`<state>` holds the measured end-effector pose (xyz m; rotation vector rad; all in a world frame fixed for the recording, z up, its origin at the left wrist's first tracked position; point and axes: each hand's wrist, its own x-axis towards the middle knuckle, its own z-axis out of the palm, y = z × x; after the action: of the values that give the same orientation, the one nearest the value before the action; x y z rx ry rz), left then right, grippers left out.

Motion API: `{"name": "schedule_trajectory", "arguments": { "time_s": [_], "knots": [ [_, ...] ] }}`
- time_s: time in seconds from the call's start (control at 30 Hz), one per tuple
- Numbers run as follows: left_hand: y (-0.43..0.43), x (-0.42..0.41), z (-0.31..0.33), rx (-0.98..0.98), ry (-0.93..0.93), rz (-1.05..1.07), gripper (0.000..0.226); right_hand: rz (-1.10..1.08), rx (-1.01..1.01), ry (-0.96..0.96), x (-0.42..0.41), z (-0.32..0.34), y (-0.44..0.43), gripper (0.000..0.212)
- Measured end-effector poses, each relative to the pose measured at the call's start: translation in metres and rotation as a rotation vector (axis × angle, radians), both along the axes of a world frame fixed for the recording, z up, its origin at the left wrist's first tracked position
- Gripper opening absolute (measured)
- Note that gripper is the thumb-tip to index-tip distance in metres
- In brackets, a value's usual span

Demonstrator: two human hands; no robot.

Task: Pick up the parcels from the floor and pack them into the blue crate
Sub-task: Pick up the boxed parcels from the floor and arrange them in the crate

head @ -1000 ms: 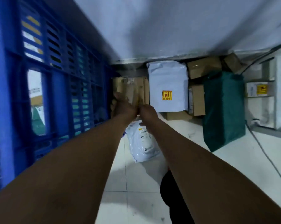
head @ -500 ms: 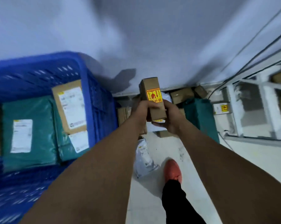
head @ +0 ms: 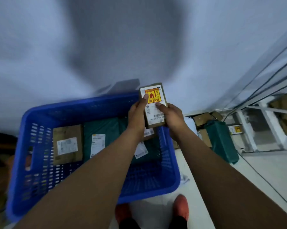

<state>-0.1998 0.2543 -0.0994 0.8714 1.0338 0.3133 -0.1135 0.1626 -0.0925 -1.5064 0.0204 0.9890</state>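
Half a second on, the small cardboard box (head: 154, 104) has travelled from above the floor pile to above the far right corner of the blue crate (head: 40, 113), and it has turned so that its white label and the yellow-and-red sticker face upward instead of its narrow end. Only the head camera shows this, so everything is told from above. Both hands are closed on the box: the left hand (head: 137, 115) grips its left edge with the thumb pressed on the sticker, and the right hand (head: 171, 117) cups its right edge and lower end, thumb across the label. Inside the crate lie a brown flat parcel (head: 67, 144) toward the left wall and green bags (head: 103, 134) beside it, filling the far half; the near half of the crate floor looks bare. Outside the crate's right wall, more parcels wait on the floor: a green bag (head: 222, 142) and several brown boxes (head: 202, 119) near the wall. The step in hand seems to be the carry-over, with placing not yet done. Next, I judge, the box needs lowering into a free gap, probably the near part or on top of the green bags, laid flat before the fingers let go. Compared with the earlier view, the crate now sits more centrally below the arms.
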Motion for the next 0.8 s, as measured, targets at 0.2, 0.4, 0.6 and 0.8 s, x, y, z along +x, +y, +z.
{"name": "schedule_trajectory", "arguments": {
  "time_s": [0.2, 0.4, 0.6, 0.8],
  "knots": [
    [0.063, -0.105, -0.051, 0.019, 0.04, 0.163, 0.05, 0.133, 0.103, 0.141, -0.091, -0.065, 0.057, 0.036],
    [0.084, -0.185, -0.097, -0.022, 0.166, 0.194, 0.065, 0.268, -0.149, 0.243, -0.135, -0.111, 0.035, 0.036],
    [0.103, -0.233, -0.1, -0.001, 0.23, -0.197, 0.04, 0.125, -0.137, 0.209, -0.118, -0.105, 0.049, 0.033],
    [0.121, -0.232, -0.1, -0.268, 0.287, -0.636, 0.053, 0.194, -0.228, 0.011, -0.114, -0.111, 0.075, 0.035]
  ]
}}
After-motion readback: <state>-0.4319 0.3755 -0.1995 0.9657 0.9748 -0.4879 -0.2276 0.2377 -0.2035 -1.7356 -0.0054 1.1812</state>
